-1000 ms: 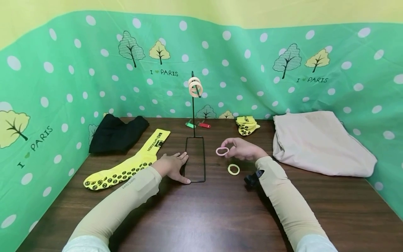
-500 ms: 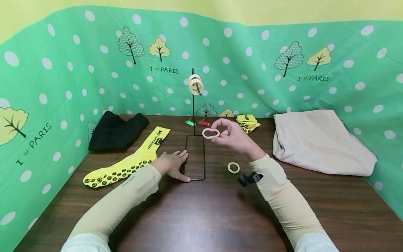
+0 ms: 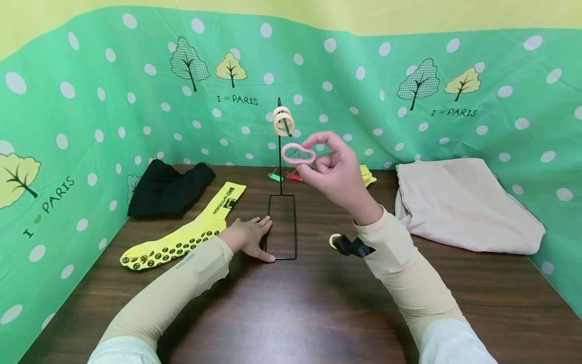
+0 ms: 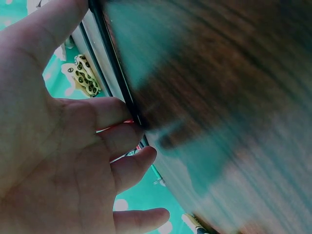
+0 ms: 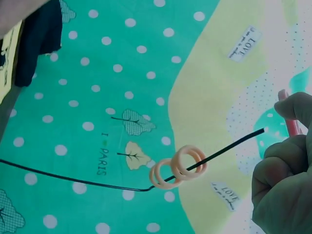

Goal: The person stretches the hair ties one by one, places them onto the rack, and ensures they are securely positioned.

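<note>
Right grip: I have my right hand (image 3: 338, 174) raised off the bench (image 3: 291, 313), thumb and fingers pinching the pink ring (image 3: 297, 152) at its right side.
Pink ring: it juts left out of the grip, held in the air just right of and a little below the tip of the stand (image 3: 280, 192); from the right wrist view only a sliver shows (image 5: 291, 122), near the tip of the stand's arm (image 5: 234, 145).
Rings on stand: three pale rings (image 3: 283, 121) hang on the arm, above and left of the pink ring, apart from it.
Left grip: my left hand (image 3: 249, 238) lies flat, fingers straight, against the left edge of the stand's base frame.
Yellow ring: it lies on the bench (image 3: 334, 241) right of the base, partly hidden by my right wrist.
Change: half a second ago the pink ring was lower, level with the far edge of the bench; it has risen towards the arm's tip. My left hand has not moved.
</note>
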Motion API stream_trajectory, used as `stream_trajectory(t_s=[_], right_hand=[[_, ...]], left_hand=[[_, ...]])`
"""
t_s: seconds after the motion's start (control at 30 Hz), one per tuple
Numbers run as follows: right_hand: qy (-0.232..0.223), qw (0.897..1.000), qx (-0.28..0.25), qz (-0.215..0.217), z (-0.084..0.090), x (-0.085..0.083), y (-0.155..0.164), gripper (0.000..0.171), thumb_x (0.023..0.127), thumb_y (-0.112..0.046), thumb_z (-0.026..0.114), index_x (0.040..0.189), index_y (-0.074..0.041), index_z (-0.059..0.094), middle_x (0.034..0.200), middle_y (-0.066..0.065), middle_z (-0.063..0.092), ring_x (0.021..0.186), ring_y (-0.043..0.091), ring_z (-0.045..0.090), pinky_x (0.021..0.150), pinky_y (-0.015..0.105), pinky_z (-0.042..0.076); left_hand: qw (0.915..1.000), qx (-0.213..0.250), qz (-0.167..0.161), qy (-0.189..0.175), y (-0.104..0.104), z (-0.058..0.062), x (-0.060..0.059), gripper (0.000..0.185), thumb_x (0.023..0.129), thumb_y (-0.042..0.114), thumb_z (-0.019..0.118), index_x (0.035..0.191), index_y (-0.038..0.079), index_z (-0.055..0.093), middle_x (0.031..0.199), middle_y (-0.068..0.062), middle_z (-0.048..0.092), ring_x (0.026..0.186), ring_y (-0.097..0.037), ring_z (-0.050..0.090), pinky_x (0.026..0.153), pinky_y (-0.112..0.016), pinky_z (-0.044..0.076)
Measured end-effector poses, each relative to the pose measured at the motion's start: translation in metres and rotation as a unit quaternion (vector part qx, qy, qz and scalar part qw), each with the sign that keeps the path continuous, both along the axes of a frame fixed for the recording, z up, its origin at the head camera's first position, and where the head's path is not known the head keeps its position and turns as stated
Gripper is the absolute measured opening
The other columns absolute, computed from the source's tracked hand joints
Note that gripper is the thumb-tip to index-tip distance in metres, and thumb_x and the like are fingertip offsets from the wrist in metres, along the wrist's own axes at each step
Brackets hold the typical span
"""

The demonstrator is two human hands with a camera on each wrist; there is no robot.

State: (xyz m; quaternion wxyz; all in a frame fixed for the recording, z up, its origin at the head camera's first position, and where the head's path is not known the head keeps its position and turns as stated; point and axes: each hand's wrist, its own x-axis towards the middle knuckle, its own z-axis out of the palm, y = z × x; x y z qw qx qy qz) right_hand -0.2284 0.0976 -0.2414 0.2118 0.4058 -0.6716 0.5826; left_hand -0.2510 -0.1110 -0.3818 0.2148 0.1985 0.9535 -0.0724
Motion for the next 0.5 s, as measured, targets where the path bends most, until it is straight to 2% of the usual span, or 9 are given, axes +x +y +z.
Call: stream_trajectory(t_s=[0.13,0.3,0.5], right_hand=[[0.008,1.0,0.002,-0.02,0.008,-0.013,-0.008,0.026,0.077,0.005,0.064,0.1,0.005,0.053,0.043,-0.005,0.024,0.035,0.009,0.022,0.036,0.022,0.019],[-0.037,0.998,0.001,-0.049,0.011,-0.029,-0.016,0.027,0.078,0.002,0.065,0.103,0.001,0.054,0.044,-0.007,0.024,0.037,0.009,0.021,0.038,0.021,0.019],[-0.067,0.995,0.012,-0.079,0.017,-0.028,-0.022,0.036,0.079,0.001,0.066,0.113,0.003,0.053,0.047,-0.008,0.023,0.039,0.006,0.021,0.04,0.019,0.022]], left_hand=[[1.0,0.0,0.003,-0.001,0.0,0.0,0.001,0.107,0.071,0.076,0.054,0.15,0.017,0.013,0.157,0.003,0.007,0.144,-0.019,0.013,0.108,-0.061,0.018],[1.0,0.001,0.006,-0.004,0.0,0.0,0.002,0.107,0.071,0.075,0.055,0.15,0.017,0.013,0.157,0.003,0.007,0.144,-0.019,0.013,0.108,-0.061,0.018],[1.0,0.002,0.006,0.0,0.0,0.0,0.0,0.107,0.071,0.075,0.055,0.15,0.017,0.014,0.157,0.003,0.008,0.144,-0.019,0.013,0.107,-0.061,0.018]])
